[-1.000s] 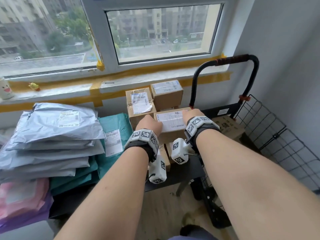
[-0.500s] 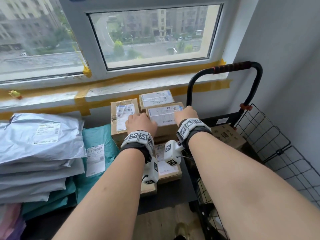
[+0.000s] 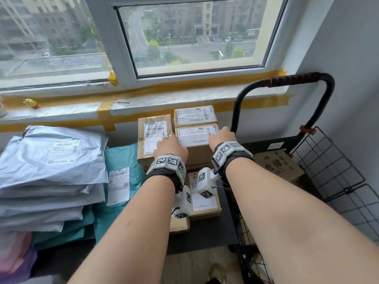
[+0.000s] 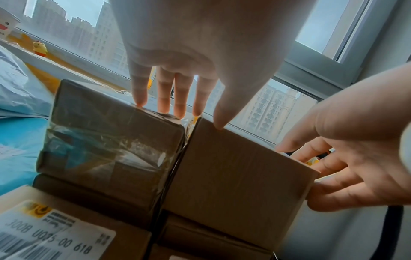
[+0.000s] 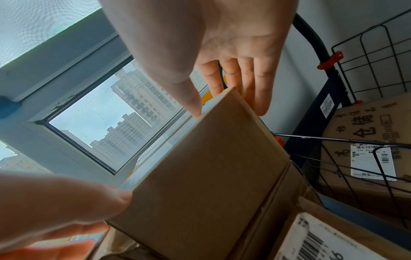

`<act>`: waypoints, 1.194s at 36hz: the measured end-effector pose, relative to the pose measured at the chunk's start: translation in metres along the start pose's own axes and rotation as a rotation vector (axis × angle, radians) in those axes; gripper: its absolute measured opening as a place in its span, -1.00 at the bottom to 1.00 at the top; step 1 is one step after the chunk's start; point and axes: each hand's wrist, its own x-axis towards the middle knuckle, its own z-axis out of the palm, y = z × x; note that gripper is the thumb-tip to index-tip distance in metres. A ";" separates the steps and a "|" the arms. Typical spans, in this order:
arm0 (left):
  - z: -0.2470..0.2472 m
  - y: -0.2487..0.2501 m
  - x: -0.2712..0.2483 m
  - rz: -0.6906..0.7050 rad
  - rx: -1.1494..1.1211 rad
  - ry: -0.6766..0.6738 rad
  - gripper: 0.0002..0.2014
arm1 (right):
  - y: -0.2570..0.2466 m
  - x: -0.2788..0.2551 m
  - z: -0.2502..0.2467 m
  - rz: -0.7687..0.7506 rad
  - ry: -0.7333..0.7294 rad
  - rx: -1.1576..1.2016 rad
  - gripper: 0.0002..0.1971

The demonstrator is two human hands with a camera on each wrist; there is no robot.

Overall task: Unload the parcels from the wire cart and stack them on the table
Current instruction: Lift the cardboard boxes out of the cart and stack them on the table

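Observation:
A brown cardboard box (image 3: 196, 154) with a white label sits on top of stacked boxes on the black table (image 3: 205, 232), tight against a taped box (image 3: 153, 136) on its left. My left hand (image 3: 170, 146) lies over the seam: straight fingers (image 4: 177, 105) touch the taped box (image 4: 106, 140), while the thumb touches the brown box (image 4: 233, 176). My right hand (image 3: 222, 136) is at the box's right end. Its thumb rests on the top edge and straight fingers (image 5: 262, 98) lie along the side of the box (image 5: 211, 176).
The wire cart (image 3: 328, 160) with its black handle (image 3: 287, 80) stands right of the table and holds a printed carton (image 3: 276, 165). Another labelled box (image 3: 194, 115) sits behind, a flat one (image 3: 205, 201) in front. Grey mailers (image 3: 51, 160) and teal mailers (image 3: 123, 160) fill the table's left.
Both hands carried the labelled box leftwards and away from the cart, then set it down on the stack beside the taped box.

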 end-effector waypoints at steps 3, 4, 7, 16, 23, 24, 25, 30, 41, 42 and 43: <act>-0.002 0.001 -0.003 0.005 -0.004 -0.010 -0.66 | 0.001 -0.007 -0.002 0.009 0.010 0.026 -0.61; -0.002 0.002 -0.005 0.009 -0.006 -0.009 -0.66 | 0.002 -0.010 -0.002 0.010 0.018 0.036 -0.61; -0.004 0.003 -0.013 0.037 0.009 0.014 -0.65 | 0.006 -0.017 -0.004 0.007 0.054 0.068 -0.58; -0.002 -0.002 -0.047 0.241 0.119 0.146 -0.55 | 0.037 -0.059 -0.010 0.049 0.137 0.093 -0.54; 0.017 0.009 -0.091 0.421 0.013 0.192 -0.55 | 0.097 -0.100 -0.010 0.146 0.133 0.038 -0.58; 0.022 0.011 -0.098 0.448 0.009 0.191 -0.55 | 0.108 -0.106 -0.010 0.160 0.131 0.032 -0.58; 0.028 0.012 -0.106 0.473 0.007 0.190 -0.56 | 0.118 -0.111 -0.010 0.173 0.127 0.027 -0.57; 0.052 0.027 -0.148 0.536 0.027 0.170 -0.62 | 0.171 -0.132 -0.019 0.250 0.131 0.025 -0.59; 0.104 0.116 -0.223 0.580 0.108 0.126 -0.56 | 0.289 -0.132 -0.081 0.275 0.105 0.029 -0.55; 0.110 0.127 -0.230 0.573 0.111 0.127 -0.56 | 0.302 -0.129 -0.090 0.274 0.100 0.023 -0.56; 0.116 0.137 -0.238 0.567 0.116 0.127 -0.57 | 0.315 -0.127 -0.099 0.277 0.093 0.014 -0.58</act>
